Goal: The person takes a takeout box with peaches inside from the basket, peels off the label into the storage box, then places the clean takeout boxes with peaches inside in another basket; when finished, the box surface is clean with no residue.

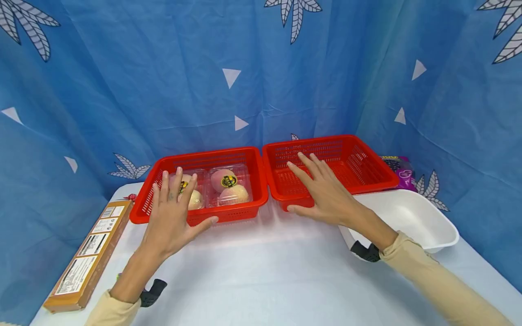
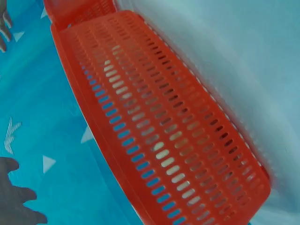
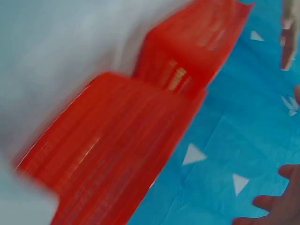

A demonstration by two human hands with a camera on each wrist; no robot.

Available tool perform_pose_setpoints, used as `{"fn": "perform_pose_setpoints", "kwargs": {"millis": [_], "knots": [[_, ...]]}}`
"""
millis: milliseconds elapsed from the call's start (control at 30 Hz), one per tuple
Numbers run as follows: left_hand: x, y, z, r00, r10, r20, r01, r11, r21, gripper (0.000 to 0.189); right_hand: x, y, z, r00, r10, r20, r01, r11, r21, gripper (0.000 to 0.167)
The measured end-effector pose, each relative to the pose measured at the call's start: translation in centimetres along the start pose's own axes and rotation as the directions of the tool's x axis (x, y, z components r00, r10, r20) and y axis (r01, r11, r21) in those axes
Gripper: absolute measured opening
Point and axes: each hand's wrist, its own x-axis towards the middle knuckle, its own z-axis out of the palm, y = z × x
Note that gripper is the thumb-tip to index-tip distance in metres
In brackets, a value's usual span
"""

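My left hand (image 1: 169, 226) is raised with fingers spread in front of the left red basket (image 1: 228, 212). Two clear plastic boxes sit inside that basket, each with pink and cream round fruits that look like peaches; the right box (image 1: 234, 195) shows fully, while my fingers partly cover the left box (image 1: 196, 200). My right hand (image 1: 332, 197), fingers extended and thumb apart, hovers before the right red basket (image 1: 367, 186), which has a bare slatted bottom. Neither hand holds anything. In the left wrist view the slotted basket side (image 2: 164, 117) fills the middle.
A white plastic basin (image 1: 408, 217) stands at the right, partly behind my right forearm. Behind it lies a purple package (image 1: 404, 174). A long brown cardboard box (image 1: 89, 253) with white labels lies along the left table edge. A blue patterned curtain (image 1: 183, 90) surrounds the table.
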Motion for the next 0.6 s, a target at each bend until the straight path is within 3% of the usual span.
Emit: {"fn": "perform_pose_setpoints", "kwargs": {"millis": [100,200,333,467,533,600], "knots": [[0.2,-1.5,-0.2,0.994,-0.080,0.079,0.084,0.996,-0.042,0.102,2.2,-1.5,0.4,0.992,0.071,0.101,-0.083,0.990,0.113,0.086],[0.4,-3.7,-0.4,0.967,-0.181,0.177,0.196,0.978,-0.070,0.102,4.8,-2.9,1.1,0.969,0.127,0.212,-0.176,0.956,0.236,0.077],[0.2,-6.6,-0.6,0.905,-0.296,0.305,0.335,0.938,-0.086,0.111,8.2,-4.4,3.1,0.944,0.127,0.305,-0.230,0.914,0.333,0.069],[-0.4,-8.3,-0.5,0.831,-0.348,0.435,0.427,0.899,-0.096,0.120,11.1,-5.1,5.6,0.911,0.105,0.399,-0.263,0.893,0.365,0.069],[-0.6,-8.7,-0.4,0.804,-0.357,0.474,0.450,0.888,-0.095,0.121,12.1,-5.4,6.6,0.878,0.119,0.464,-0.315,0.873,0.372,0.074],[-0.6,-8.9,-0.4,0.788,-0.365,0.496,0.464,0.881,-0.089,0.120,12.8,-5.7,7.3,0.839,0.147,0.524,-0.369,0.861,0.349,0.078]]}}
